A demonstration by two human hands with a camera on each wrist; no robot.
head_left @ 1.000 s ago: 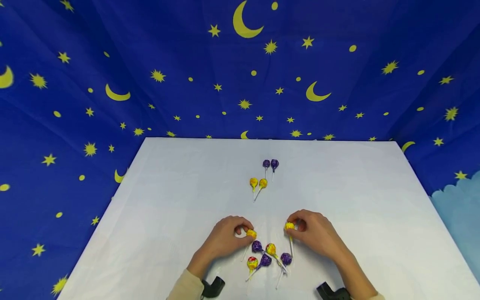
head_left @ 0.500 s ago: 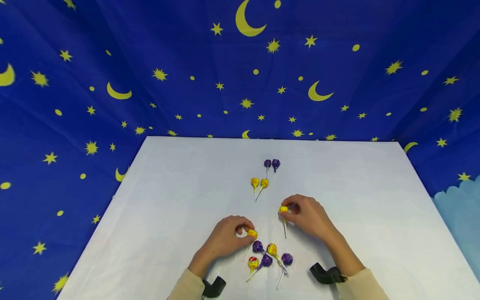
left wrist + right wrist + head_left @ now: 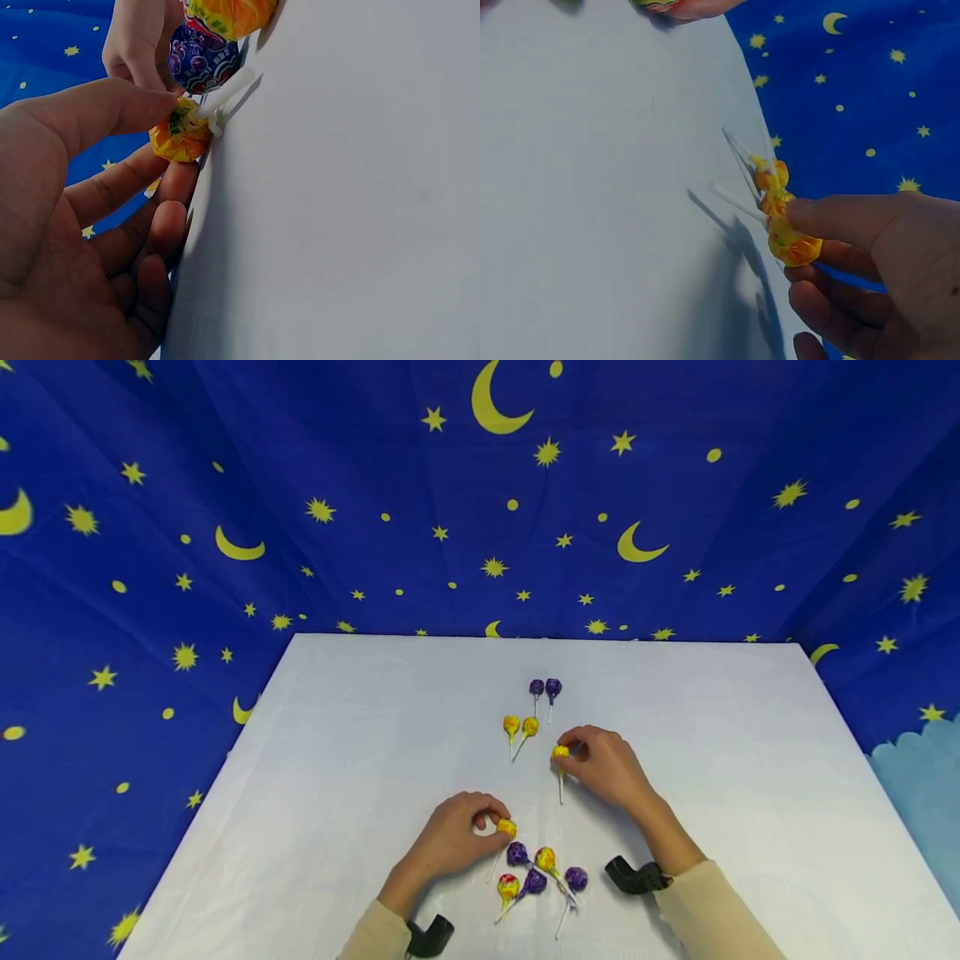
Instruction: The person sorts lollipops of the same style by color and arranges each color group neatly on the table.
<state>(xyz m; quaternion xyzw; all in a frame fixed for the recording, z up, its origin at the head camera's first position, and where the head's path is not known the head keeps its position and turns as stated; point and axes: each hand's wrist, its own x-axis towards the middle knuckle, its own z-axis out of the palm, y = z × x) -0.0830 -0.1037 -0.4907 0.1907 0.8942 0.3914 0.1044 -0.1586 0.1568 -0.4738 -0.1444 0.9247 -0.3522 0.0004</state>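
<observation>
My right hand (image 3: 606,766) pinches the head of a yellow lollipop (image 3: 795,244) between thumb and fingers, its white stick pointing back toward me. That hand is just right of a pair of yellow lollipops (image 3: 530,727) lying side by side. Lower on the table, my left hand (image 3: 455,835) pinches another yellow lollipop (image 3: 180,135) by its wrapped head. Right beside the left fingertips lies a loose pile: purple lollipops (image 3: 577,878), a red-and-yellow lollipop (image 3: 507,886) and a yellow one with red marks (image 3: 546,859), some sticks crossing.
Two purple lollipops (image 3: 553,687) lie farther back, behind the yellow pair. The white table (image 3: 360,718) ends at a blue cloth (image 3: 420,468) with moons and stars, which hangs behind and along the sides. Black wrist cameras (image 3: 637,877) are strapped to both wrists.
My right hand has moved forward and slightly left with its yellow lollipop, from beside the pile to near the yellow pair. The left hand has stayed in place with its lollipop.
</observation>
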